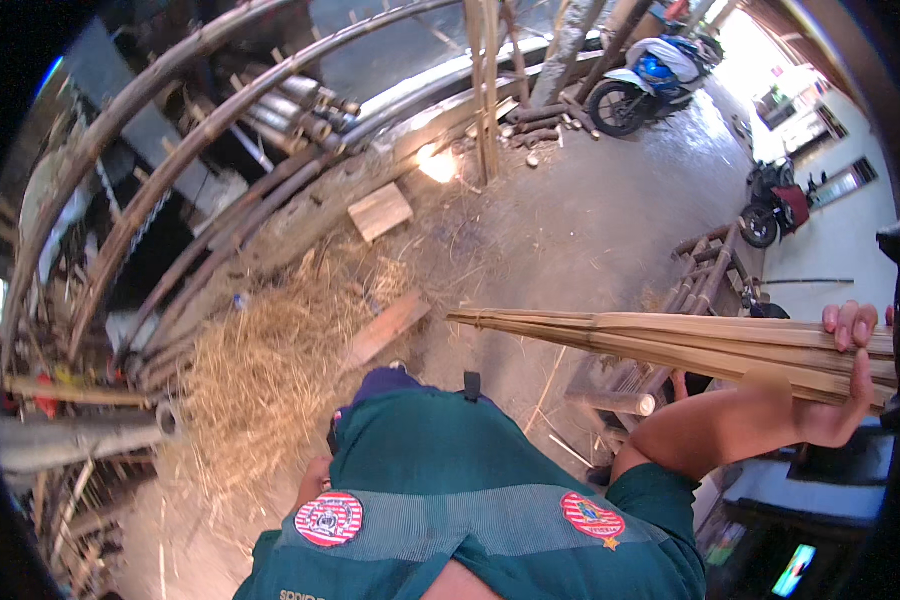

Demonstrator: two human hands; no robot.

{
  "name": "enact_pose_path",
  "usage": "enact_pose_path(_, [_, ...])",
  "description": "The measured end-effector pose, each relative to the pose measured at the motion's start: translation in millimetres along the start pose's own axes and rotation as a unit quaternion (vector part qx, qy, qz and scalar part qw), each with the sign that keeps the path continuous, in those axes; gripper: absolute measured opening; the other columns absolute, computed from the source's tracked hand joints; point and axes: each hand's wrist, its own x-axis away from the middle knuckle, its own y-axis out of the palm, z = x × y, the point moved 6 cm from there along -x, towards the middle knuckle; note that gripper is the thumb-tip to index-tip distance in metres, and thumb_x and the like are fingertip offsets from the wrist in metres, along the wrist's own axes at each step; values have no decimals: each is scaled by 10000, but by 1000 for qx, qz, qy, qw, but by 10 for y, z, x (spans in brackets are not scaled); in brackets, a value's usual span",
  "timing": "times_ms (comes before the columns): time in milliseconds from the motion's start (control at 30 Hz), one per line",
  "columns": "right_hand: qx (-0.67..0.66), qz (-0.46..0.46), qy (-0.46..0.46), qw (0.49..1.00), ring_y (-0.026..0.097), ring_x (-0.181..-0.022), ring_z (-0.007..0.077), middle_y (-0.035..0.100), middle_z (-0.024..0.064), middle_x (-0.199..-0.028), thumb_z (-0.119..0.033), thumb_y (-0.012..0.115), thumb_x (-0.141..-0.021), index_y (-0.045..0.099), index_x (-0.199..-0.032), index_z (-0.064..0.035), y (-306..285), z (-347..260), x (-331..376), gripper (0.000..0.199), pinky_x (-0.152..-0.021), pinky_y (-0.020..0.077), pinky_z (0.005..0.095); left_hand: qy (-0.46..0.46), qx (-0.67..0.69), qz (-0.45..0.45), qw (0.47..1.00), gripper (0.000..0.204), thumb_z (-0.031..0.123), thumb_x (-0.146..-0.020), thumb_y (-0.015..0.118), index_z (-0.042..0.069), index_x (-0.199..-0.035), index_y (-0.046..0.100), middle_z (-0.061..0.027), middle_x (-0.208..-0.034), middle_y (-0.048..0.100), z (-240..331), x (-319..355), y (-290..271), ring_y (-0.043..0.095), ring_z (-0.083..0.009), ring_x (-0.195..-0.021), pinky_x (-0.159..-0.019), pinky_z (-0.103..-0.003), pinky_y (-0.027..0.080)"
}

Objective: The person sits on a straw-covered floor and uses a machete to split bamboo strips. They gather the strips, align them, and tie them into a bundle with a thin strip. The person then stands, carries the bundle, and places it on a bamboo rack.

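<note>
A long bundle of thin split bamboo strips point(650, 342) stretches level across the right side. It tapers to a narrow left tip and fans wider toward the right edge, where its far end is cut off. My right hand point(850, 365) grips this wide part, fingers over the top and thumb below, with the elbow bent out. Of my left arm point(315, 478) only a bit of skin shows beside my green shirt point(420, 440); the hand itself is hidden.
Straw-like shavings point(270, 370) cover the ground at left, with a wooden board point(390, 328) on them and a wood block point(380, 212) beyond. A bamboo bench point(620, 403) stands below the bundle. Motorbikes point(660, 75) are parked far right. Bent poles point(190, 150) arch at left.
</note>
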Motion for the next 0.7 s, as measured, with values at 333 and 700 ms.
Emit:
enact_pose_path(333, [157,235,-82,956,558,-870,219,567,135,-953,47,589,-801,379,-1354,36,37,1095,228,593,-885,500,429,261,-86,58,960,290,308,-951,671,40,-1055,700,-69,-872,701,3579,-1001,-886,658,-171,-729,-645,-333,523])
enact_pose_path(700, [109,184,28,977,563,-944,154,566,87,-1037,118,551,-833,375,-1351,-8,-1037,3161,-434,561,-892,498,328,359,-75,-71,927,285,307,-950,691,50,-1072,687,-56,-906,723,6123,-715,1755,641,-125,-722,-674,-316,525])
